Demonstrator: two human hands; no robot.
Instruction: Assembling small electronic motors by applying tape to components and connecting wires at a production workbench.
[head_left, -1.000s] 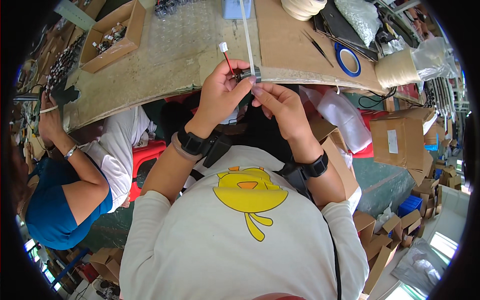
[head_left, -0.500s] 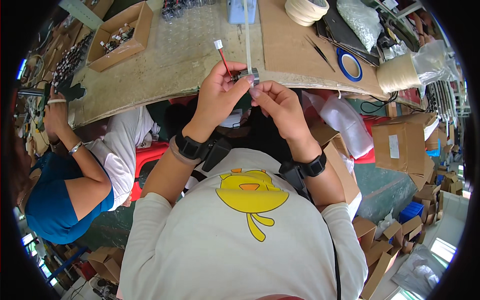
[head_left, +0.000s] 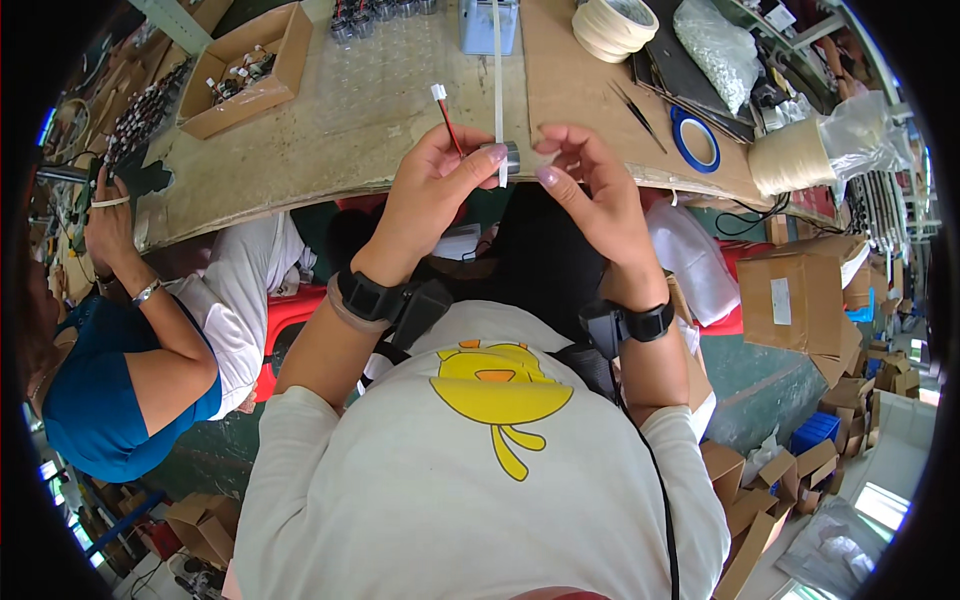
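Note:
At the table's near edge my left hand grips a small silver cylindrical motor between thumb and fingers. Red and dark wires stand up from it and end in a white connector. A narrow whitish strip runs from a light-blue box down to the motor, its short end hanging below my thumb tip. Just to the right, apart from motor and strip, my right hand is open with bent fingers spread. Part of the motor is hidden behind my left fingers.
Tweezers, a blue tape roll, cream rolls and a large spool lie on the right. A cardboard box of parts and a clear tray with motors are at left. A co-worker sits at left.
My right hand has let go near the motor and moved right, its fingers spreading. My left hand keeps its grip on the motor with little movement.

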